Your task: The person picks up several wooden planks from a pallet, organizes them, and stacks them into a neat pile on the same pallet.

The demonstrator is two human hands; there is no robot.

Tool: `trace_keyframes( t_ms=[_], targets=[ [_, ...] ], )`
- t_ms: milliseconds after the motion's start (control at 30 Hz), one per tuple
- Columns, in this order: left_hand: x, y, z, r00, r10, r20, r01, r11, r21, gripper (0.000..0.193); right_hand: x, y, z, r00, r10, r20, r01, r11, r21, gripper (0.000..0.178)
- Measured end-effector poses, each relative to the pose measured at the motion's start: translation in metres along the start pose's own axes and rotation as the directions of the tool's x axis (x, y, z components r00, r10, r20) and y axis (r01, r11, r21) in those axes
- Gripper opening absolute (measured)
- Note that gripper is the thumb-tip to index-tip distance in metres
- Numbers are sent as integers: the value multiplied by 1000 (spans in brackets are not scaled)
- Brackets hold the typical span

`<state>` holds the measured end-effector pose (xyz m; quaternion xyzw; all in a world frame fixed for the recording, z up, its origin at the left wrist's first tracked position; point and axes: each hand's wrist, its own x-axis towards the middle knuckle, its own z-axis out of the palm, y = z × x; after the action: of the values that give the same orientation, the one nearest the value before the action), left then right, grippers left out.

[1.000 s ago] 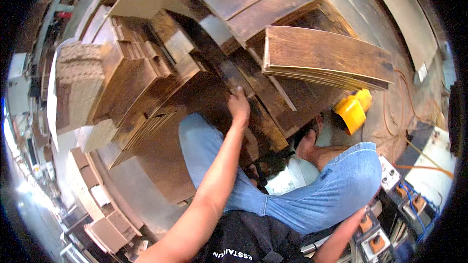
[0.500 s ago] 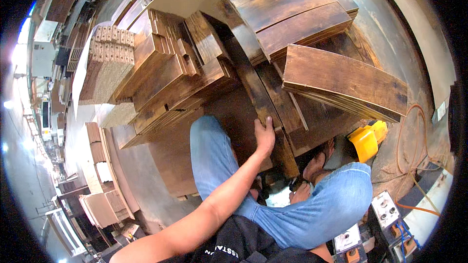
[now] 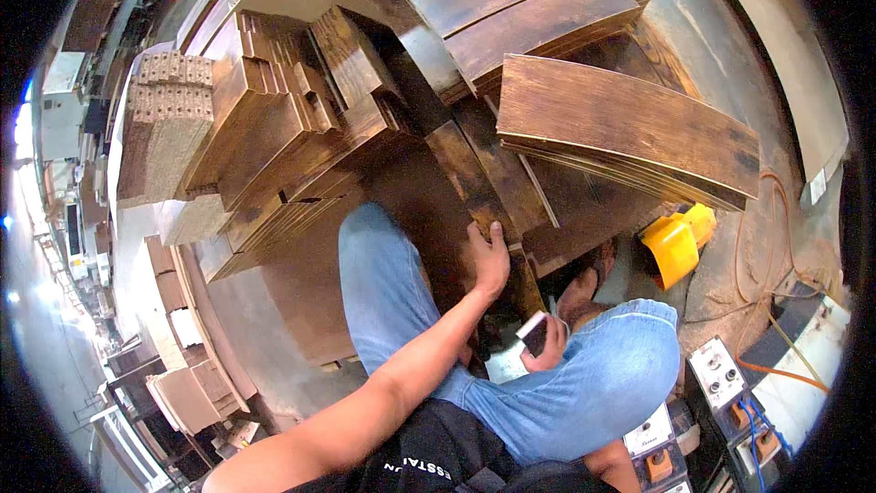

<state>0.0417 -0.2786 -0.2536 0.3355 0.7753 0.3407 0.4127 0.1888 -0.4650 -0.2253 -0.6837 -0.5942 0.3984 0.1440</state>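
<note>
At the far left, a heap of dark wooden boards (image 3: pixel 274 137) is being left stacked beside pale perforated blocks (image 3: pixel 164 119). In the middle, a narrow dark wooden plank (image 3: pixel 474 192) is being gripped at its near end by the left hand (image 3: pixel 488 260), fingers curled over its edge. Just right, a small dark block (image 3: pixel 534 333) is being clasped by the right hand (image 3: pixel 547 347) between the knees. Further right, a yellow container (image 3: pixel 675 246) is being left lying beneath curved boards (image 3: pixel 630 128).

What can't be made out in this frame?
- Head view: what the small dark flat object in the right hand is; too small.
- Right forearm: hidden behind the blue-jeaned knee.
- Left hand on the long dark wooden board: palm side hidden, grip unclear.
</note>
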Motion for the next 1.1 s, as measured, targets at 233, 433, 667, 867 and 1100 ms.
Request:
trace_keyframes(
  t_ms=[233,433,667,867,1100],
  targets=[
    [-8,-21,-3,984,51,-172,-34,994,101,46,60,-41,19,960,-215,-178,178,962,-206,84],
    [-18,-11,-3,998,37,-43,-36,999,22,33,81,1,35,965,-177,-193,142,972,-185,92],
    [-44,54,-26,969,248,-21,-249,967,-58,31,25,-4,5,982,-174,-66,178,982,59,91],
    [-32,74,-32,962,266,64,-273,948,166,37,37,-43,-12,988,-157,-6,157,986,57,97],
    [-43,34,-95,934,149,326,-151,988,-18,53,73,-73,-33,952,-252,-174,277,950,144,100]
  ],
)
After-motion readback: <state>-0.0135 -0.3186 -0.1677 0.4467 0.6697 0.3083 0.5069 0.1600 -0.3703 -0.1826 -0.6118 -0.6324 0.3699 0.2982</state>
